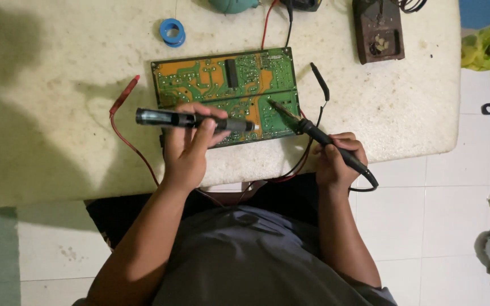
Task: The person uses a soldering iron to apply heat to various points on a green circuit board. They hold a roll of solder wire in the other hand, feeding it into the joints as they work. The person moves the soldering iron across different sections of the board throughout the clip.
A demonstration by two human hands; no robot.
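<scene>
The green circuit board [226, 96] lies flat mid-table [58, 141], copper side up for access. Left hand [188, 144] fingers clamp a dark desoldering pump [194, 119] at the board's 6 o'clock edge; right hand [338, 158], at 4 o'clock, grips the soldering iron [313, 133] pen-style, tip angled onto the board.

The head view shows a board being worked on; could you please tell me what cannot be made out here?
- Teal object: cut off by the top edge.
- Board near edge: hidden by the left hand.
- Iron tip contact: too small to tell.
- Solder joints: too small.
</scene>
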